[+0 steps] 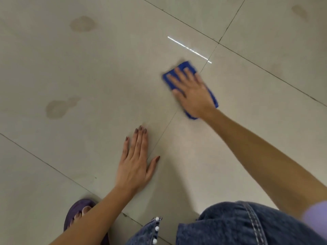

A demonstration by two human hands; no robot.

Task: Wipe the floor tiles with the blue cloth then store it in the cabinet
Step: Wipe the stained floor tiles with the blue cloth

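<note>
My right hand (192,91) lies flat on the folded blue cloth (185,66), pressing it onto the beige floor tiles (106,68) just left of a grout line. The cloth shows beyond my fingertips and along the right side of my palm; its middle is hidden under the hand. My left hand (135,161) rests palm down on the tile nearer to me, fingers spread, holding nothing. No cabinet is in view.
Brownish stains mark the tile at the upper left (82,23) and the middle left (56,107), with fainter ones at the far right (299,10). A bright light streak (189,49) reflects beyond the cloth. My foot in a purple sandal (79,213) and my denim-clad knees (230,225) sit at the bottom.
</note>
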